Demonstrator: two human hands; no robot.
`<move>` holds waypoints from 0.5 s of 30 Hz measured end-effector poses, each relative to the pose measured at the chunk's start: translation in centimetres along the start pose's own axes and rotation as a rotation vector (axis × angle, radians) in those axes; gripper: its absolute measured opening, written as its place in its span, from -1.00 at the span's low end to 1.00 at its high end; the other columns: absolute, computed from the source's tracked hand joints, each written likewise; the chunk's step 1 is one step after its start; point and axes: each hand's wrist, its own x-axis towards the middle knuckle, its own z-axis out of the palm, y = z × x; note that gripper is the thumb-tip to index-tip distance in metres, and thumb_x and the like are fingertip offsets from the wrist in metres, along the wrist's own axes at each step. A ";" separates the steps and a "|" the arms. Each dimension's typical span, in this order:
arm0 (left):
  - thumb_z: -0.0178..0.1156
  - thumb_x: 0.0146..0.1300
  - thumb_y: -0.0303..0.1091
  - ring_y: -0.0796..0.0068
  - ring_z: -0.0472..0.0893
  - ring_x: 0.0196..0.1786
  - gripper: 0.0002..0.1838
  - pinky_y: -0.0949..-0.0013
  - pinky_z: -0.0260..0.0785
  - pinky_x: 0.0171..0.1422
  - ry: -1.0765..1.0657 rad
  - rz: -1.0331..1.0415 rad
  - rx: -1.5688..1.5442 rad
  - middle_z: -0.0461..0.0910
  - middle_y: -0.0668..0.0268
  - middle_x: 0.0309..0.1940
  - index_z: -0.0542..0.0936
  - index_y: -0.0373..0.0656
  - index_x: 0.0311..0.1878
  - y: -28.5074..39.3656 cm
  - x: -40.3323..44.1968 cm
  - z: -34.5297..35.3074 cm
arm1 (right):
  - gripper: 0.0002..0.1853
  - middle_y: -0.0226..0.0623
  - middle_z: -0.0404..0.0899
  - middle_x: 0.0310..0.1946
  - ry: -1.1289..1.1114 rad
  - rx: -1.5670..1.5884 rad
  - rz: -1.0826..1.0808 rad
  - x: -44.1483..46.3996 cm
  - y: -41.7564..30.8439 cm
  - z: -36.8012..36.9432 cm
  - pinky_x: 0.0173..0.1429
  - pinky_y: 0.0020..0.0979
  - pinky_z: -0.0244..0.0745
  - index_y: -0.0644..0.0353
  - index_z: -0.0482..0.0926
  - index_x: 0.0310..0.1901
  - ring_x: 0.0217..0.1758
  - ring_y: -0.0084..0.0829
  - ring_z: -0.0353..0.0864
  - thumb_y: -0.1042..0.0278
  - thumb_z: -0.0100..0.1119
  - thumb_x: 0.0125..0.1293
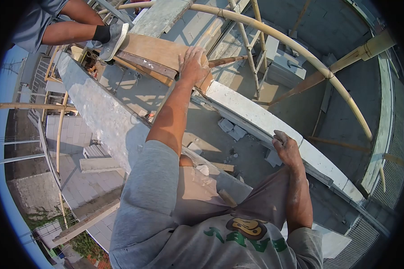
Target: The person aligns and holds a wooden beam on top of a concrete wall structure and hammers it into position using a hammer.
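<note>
My left hand [194,66] lies on the near end of a brown wooden board [155,48], its fingers stretched out over the surface. Beside the hand, a narrow rusty-brown strip [147,64] runs along the board. My right hand [288,150] is at the near edge of a white block wall top [260,114]. Its fingers are loosely bent and apart, with nothing seen between them. Whether that hand presses on the wall I cannot tell. The undersides of both hands are hidden.
Another person's shoe [114,42] is at the board's far end. A curved bamboo pole [274,32] arches across the upper right. A mortar-smeared plank [98,105] runs along my left. White block pieces [232,128] lie on the floor below. A bamboo ladder [251,54] stands beyond the wall.
</note>
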 end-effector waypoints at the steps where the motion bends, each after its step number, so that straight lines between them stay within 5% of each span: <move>1: 0.40 0.05 -0.20 0.32 0.02 0.59 -0.24 -0.19 -0.31 0.63 -0.001 0.000 0.002 0.25 0.44 0.46 0.37 0.11 0.38 0.1 0.0 -0.2 | -0.56 0.12 0.63 0.04 0.000 0.005 0.010 -0.1 -0.1 0.0 0.23 -0.22 0.48 0.36 0.53 0.17 0.14 -0.03 0.64 0.29 0.17 0.32; 8: 0.32 0.11 -0.15 0.28 0.00 0.60 -0.17 -0.18 -0.32 0.63 -0.065 -0.023 0.081 0.20 0.34 0.50 0.26 0.00 0.47 0.7 0.0 -0.8 | -0.55 0.09 0.65 0.01 0.022 0.012 0.012 0.1 -0.2 -0.2 0.23 -0.23 0.47 0.35 0.53 0.18 0.11 -0.03 0.65 0.28 0.16 0.33; 11: 0.36 0.09 -0.12 0.34 0.02 0.60 -0.24 -0.13 -0.34 0.64 -0.024 -0.022 0.073 0.24 0.40 0.48 0.34 0.16 0.40 0.5 0.1 -0.4 | -0.55 0.08 0.66 0.01 0.023 0.018 0.018 0.0 0.0 -0.2 0.23 -0.23 0.47 0.35 0.53 0.19 0.11 -0.02 0.65 0.28 0.16 0.33; 15: 0.37 0.08 -0.11 0.34 0.02 0.60 -0.22 -0.13 -0.33 0.64 -0.023 -0.018 0.076 0.24 0.37 0.49 0.35 0.12 0.41 0.1 0.2 -0.1 | -0.55 0.09 0.66 0.00 0.011 0.009 0.020 0.1 -0.1 -0.1 0.24 -0.22 0.47 0.35 0.53 0.18 0.12 -0.02 0.65 0.28 0.16 0.33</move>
